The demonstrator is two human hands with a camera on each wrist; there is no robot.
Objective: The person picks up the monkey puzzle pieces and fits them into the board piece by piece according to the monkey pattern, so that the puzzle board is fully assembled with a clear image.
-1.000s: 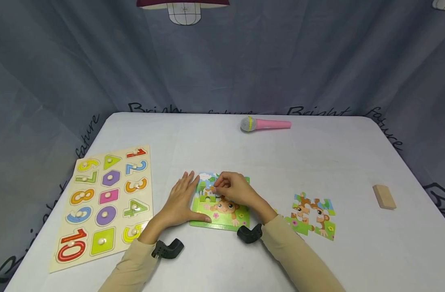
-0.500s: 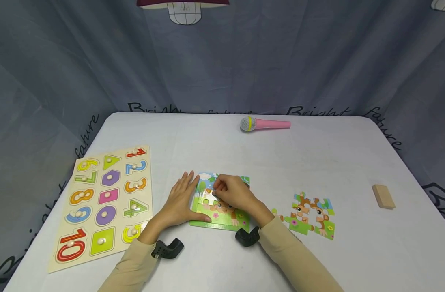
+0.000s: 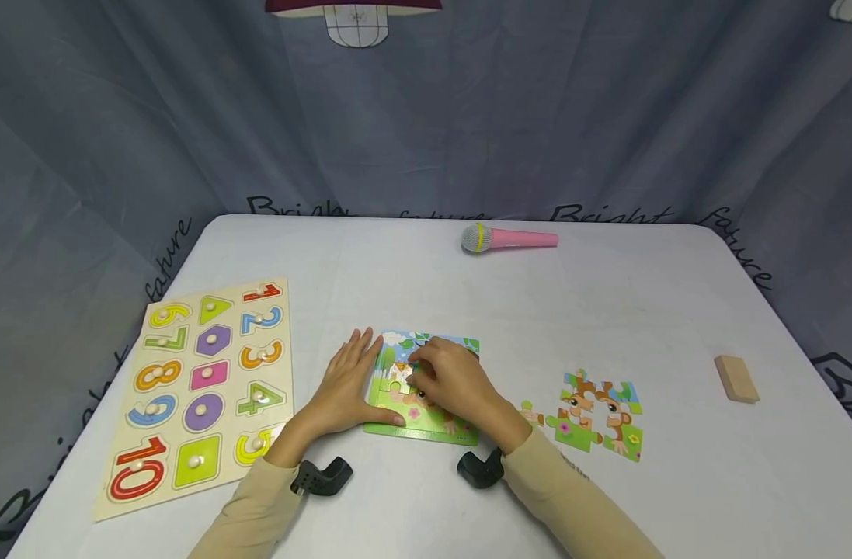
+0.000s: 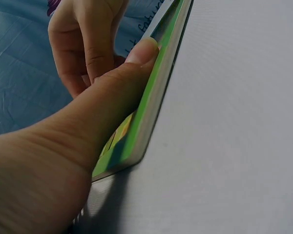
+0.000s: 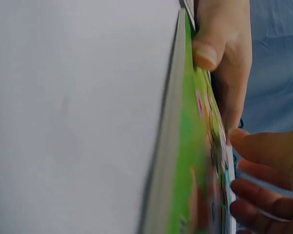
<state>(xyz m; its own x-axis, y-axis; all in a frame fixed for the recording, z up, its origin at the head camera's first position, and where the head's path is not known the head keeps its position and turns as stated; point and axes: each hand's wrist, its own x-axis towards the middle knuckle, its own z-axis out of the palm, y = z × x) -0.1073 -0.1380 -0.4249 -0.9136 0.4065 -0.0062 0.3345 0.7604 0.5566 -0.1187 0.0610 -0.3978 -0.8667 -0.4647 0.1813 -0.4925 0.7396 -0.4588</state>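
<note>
A green-rimmed jigsaw board [image 3: 426, 433] with a monkey picture lies mid-table. My left hand [image 3: 343, 388] rests along its left side, fingers spread, with the thumb pressing the near rim; the left wrist view shows that thumb on the board [image 4: 141, 122]. My right hand [image 3: 453, 384] bends over the board. Its thumb and fingertips touch or hover just above a jigsaw piece [image 3: 395, 382] at the left of the picture. In the right wrist view, a gap shows between the right hand's [image 5: 268, 180] thumb and fingers, with no piece seen between them. The hand hides the board's right part.
Right of the board lie several loose jigsaw pieces [image 3: 575, 435] and one apart [image 3: 532, 413]. A number-and-shape peg board [image 3: 209, 419] fills the left side. A pink toy microphone [image 3: 523, 238] lies at the back, a wooden block [image 3: 736, 378] at the right.
The right hand has lowered a pinched piece onto the left of the picture, and its thumb and fingers have parted. The left hand stays on the board's edge.
</note>
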